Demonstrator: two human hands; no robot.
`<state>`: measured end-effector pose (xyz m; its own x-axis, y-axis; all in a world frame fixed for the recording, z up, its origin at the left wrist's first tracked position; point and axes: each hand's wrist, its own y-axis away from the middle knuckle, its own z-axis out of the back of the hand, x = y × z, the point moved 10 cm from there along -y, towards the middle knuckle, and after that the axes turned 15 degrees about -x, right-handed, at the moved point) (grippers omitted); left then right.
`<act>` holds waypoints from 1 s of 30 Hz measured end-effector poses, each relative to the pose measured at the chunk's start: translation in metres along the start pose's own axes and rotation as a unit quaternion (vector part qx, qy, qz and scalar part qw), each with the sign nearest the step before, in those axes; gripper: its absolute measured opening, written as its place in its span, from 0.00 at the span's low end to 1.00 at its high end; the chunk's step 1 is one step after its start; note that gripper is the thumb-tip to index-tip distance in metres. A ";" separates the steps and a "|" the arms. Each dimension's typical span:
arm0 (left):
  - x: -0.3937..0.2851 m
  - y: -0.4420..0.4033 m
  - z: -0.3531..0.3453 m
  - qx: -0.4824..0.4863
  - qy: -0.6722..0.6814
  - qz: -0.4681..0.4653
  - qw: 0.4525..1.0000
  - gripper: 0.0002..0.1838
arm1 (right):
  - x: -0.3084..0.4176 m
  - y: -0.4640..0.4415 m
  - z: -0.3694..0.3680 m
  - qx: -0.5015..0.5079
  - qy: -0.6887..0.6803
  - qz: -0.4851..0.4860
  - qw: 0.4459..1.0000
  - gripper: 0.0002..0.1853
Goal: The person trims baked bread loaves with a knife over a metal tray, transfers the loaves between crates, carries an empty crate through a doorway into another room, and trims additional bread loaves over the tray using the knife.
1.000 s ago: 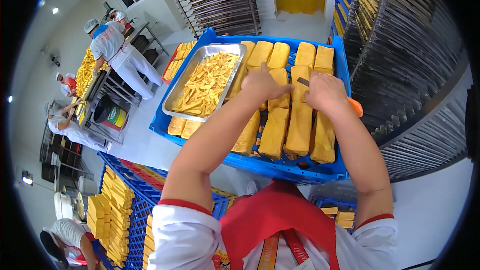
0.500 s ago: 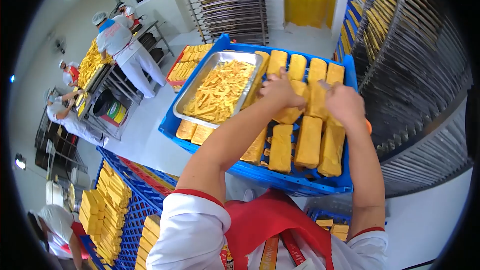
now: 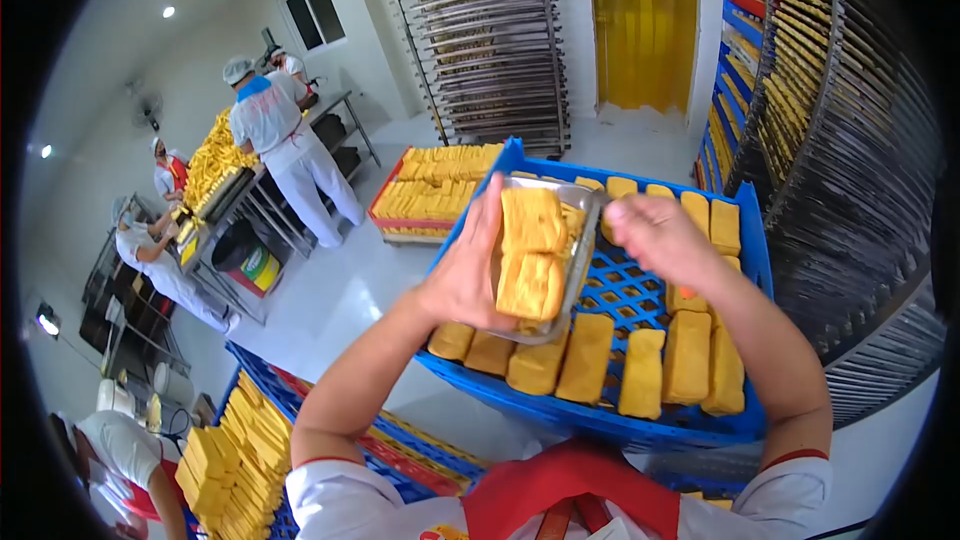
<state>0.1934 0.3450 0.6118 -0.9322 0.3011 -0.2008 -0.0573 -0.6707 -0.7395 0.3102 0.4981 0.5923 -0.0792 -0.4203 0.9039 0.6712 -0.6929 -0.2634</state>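
My left hand [image 3: 468, 265] grips a yellow bread loaf [image 3: 532, 250] upright, fingers along its left side. The loaf's two-lobed, bright yellow face is toward me. It is above a metal tray [image 3: 578, 285], hiding most of it; some yellow strips [image 3: 572, 225] show inside. To the right of the tray's rim, my right hand [image 3: 655, 232] is closed in the air, apart from the loaf. What its fingers hold, if anything, cannot be made out. Browner loaves [image 3: 586, 358] lie in the blue crate [image 3: 630, 290] below both hands.
A red crate of yellow slices [image 3: 440, 175] stands beyond the blue one. More stacked slices [image 3: 235, 460] fill a crate at lower left. Tall racks [image 3: 480, 50] stand behind and at right. Co-workers [image 3: 275, 125] are around a metal table at left.
My left hand has lifted a loaf from the crate and brought it left over the tray. My right hand has also come up from the loaves. A bare patch of crate floor now shows.
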 end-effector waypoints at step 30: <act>0.046 0.027 0.021 -0.053 0.012 0.055 0.997 0.79 | 0.038 -0.014 -0.090 -0.057 0.194 0.212 0.956 0.36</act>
<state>0.1417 0.3267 0.5964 -0.9218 0.2471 -0.2985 0.0833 -0.6259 -0.7755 0.2318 0.4392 0.6006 -0.1011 -0.8481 0.5201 0.6203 -0.4624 -0.6336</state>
